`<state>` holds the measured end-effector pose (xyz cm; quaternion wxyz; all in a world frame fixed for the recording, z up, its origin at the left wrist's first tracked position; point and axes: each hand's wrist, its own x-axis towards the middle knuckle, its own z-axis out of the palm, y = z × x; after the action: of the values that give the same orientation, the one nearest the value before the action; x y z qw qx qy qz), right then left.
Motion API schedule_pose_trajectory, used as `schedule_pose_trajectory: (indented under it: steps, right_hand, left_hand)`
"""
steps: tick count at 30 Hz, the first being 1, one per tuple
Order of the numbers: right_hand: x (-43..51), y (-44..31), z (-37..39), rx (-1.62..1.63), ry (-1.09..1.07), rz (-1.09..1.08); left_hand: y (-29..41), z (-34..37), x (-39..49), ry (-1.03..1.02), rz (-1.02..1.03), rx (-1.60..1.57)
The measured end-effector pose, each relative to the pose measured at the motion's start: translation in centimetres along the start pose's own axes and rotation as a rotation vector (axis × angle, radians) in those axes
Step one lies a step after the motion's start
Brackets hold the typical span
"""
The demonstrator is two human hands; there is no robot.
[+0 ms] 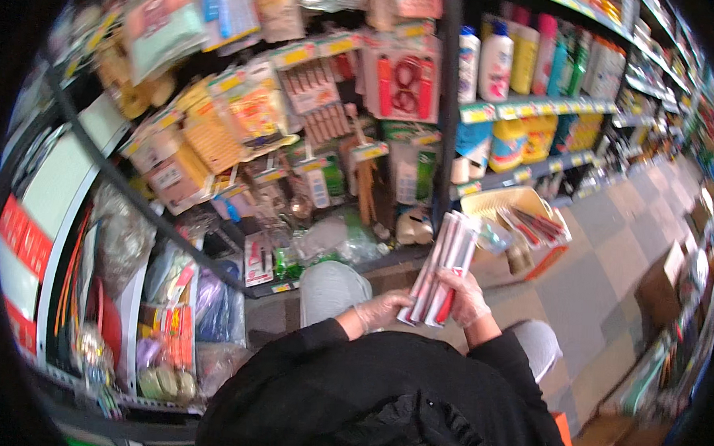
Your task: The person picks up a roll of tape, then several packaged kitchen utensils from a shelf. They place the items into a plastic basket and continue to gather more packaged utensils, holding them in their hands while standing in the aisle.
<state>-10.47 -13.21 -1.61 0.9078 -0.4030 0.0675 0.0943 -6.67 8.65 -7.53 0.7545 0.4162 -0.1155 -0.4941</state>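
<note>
Several long, slim red-and-white packages (445, 245) are held upright in a loose bundle in front of me. My left hand (383, 309), in a thin clear glove, grips their lower left side. On the right, my right hand (464, 296), gloved the same way, has its fingers and thumb wrapped around the bundle. What is inside the packages is too blurred to tell. Just beyond my right hand, a cream plastic basket (507, 195) sits in a carton (504, 272) on the floor. More slim red packages (536, 225) lie across the carton's right side.
Ahead hangs a rack of carded goods, among them a red skipping rope (406, 84). To the right, bottles (495, 61) line a shelf (538, 108) above yellow jugs (508, 145). Bagged goods (216, 300) fill shelves at left. Cartons (659, 284) edge the tiled aisle (606, 258).
</note>
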Motion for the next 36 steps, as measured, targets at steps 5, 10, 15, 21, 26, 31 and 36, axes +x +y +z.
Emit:
schedule_pose_trajectory:
  steps: [5, 10, 15, 21, 26, 31, 36]
  right_hand:
    - [1.1, 0.9, -2.4, 0.061, 0.083, -0.061]
    - [2.1, 1.7, -3.1, 0.108, 0.177, -0.154]
    - [1.2, 1.1, -2.0, 0.031, 0.112, -0.190]
    - [0.9, 0.1, -2.3, 0.033, 0.028, -0.220]
    - [0.1, -1.8, -1.9, 0.075, 0.061, -0.252]
    - [-3.1, -4.2, 0.2, 0.051, -0.054, -0.298]
    - [-4.9, -5.1, 3.3, -0.009, 0.012, -0.359]
  left_hand:
    - [-1.2, -0.2, 0.3, 0.197, -0.020, 0.222]
    - [-1.7, -1.2, -0.3, 0.330, 0.014, 0.284]
    - [-2.3, -2.1, -0.3, 0.351, 0.110, 0.380]
    - [-1.1, -1.4, -1.8, 0.372, 0.299, 0.379]
    - [1.3, -0.8, -2.6, 0.433, 0.427, 0.343]
    - [6.8, 0.9, -2.5, 0.397, 0.599, 0.473]
    - [7.9, -2.6, -1.3, 0.423, 0.624, 0.465]
